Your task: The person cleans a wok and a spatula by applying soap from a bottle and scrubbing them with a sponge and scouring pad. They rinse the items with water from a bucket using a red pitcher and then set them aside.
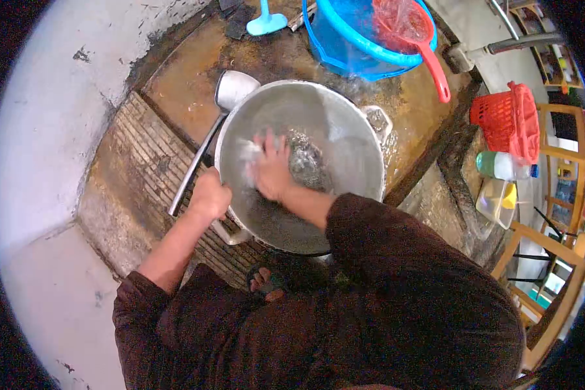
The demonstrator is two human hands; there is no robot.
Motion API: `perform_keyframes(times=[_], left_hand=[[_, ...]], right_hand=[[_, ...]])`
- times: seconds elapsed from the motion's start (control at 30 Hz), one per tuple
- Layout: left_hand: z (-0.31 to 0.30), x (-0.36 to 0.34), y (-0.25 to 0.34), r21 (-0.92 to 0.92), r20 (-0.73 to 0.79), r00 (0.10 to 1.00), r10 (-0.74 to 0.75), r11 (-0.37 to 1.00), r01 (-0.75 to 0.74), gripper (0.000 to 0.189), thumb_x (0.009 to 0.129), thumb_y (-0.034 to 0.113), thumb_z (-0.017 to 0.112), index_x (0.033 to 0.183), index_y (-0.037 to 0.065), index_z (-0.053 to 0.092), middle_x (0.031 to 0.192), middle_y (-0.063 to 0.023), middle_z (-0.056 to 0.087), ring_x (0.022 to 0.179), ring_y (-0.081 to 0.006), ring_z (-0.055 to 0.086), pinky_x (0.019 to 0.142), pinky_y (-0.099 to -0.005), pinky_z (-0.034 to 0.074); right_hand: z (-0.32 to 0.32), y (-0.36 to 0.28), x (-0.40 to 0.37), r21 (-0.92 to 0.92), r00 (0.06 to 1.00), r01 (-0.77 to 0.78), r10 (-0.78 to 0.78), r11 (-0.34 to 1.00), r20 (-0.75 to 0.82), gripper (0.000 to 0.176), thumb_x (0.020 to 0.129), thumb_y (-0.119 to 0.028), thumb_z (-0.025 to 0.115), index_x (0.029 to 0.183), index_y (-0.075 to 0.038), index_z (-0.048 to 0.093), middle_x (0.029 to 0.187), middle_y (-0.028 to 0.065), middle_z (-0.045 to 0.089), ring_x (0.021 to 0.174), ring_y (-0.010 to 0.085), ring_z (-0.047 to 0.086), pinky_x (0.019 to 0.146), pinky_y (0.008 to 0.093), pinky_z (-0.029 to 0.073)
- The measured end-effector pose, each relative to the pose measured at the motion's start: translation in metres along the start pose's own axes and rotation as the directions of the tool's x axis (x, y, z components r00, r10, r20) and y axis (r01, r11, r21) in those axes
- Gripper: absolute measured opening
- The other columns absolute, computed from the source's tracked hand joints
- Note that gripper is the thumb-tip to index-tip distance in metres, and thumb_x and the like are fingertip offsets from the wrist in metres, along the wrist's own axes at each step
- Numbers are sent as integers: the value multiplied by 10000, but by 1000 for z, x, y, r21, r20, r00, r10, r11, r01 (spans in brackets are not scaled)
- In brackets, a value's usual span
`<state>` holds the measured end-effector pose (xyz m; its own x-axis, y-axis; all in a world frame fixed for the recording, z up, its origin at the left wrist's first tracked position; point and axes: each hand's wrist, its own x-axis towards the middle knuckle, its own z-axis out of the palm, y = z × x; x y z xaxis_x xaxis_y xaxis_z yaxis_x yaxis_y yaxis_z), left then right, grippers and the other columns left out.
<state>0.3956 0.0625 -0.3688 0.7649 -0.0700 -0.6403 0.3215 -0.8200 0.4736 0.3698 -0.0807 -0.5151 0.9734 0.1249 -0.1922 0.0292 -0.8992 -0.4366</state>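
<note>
A large round metal pot (364, 166) stands on the wet floor in front of me, with some rippling water (305, 156) inside. My left hand (209, 195) is closed round the pot's left edge, just above its side handle (231, 234). Inside the pot, my right hand (271, 166) has its fingers spread near the left inner wall. It is slightly blurred; a whitish patch by the fingertips is too smeared to identify. A long-handled metal ladle (236, 90) leans along the pot's left side, its handle passing beside my left hand.
Beyond the pot stands a blue bucket (331, 55) with a red dipper (426, 55) over its rim. A light-blue plastic tool (266, 25) lies farther back. At right are a red basket (491, 114), a plastic bottle (500, 165) and wooden frames (562, 153). A white wall (45, 130) bounds the left.
</note>
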Motion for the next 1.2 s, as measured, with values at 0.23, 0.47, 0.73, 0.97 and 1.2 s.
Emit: perform_keyframes(times=[0.23, 0.47, 0.73, 0.97, 1.2], left_hand=[[-2, 12, -5, -107, 115, 987, -108, 987, 121, 303, 846, 110, 500, 1035, -126, 472, 826, -263, 604, 553, -312, 627, 423, -370, 515], [8, 7, 0, -97, 26, 993, -115, 988, 117, 298, 853, 108, 499, 1070, -95, 480, 874, -255, 606, 592, -320, 636, 416, -372, 530], [14, 18, -17, -130, 57, 994, -88, 987, 95, 279, 846, 94, 521, 1062, -81, 499, 881, -236, 607, 580, -299, 634, 380, -352, 510], [22, 16, -11, -215, 33, 992, -118, 969, 123, 290, 853, 116, 537, 1061, -81, 493, 834, -212, 615, 560, -278, 634, 366, -334, 512], [40, 38, -71, -172, -110, 992, 64, 982, -82, 243, 834, 178, 570, 985, -4, 628, 819, -211, 636, 764, -342, 637, 684, -394, 516]], right_hand=[[-111, 119, -74, -482, 774, 305, 81, 821, 628, 768, 836, -491, 508, 1425, -94, 217, 1494, 199, 47, 1361, 436, 40, 1100, 507, 59], [-10, 35, 10, -87, 999, -8, 5, 996, -35, 709, 846, -456, 483, 1404, -83, 257, 1477, 217, 113, 1320, 512, 80, 1063, 592, 99], [-92, 137, -93, -405, 810, 309, -16, 861, 586, 714, 809, -463, 541, 1393, -120, 315, 1492, 162, 125, 1332, 487, 85, 1039, 633, 114], [-20, 67, -34, -159, 992, 62, -44, 985, 117, 639, 873, -466, 447, 1387, -107, 321, 1477, 199, 138, 1319, 499, 114, 1062, 583, 121], [-44, 79, -103, -77, 863, 211, -149, 974, 483, 689, 886, -454, 425, 1409, -48, 234, 1476, 246, 53, 1345, 470, 29, 1084, 540, 54]])
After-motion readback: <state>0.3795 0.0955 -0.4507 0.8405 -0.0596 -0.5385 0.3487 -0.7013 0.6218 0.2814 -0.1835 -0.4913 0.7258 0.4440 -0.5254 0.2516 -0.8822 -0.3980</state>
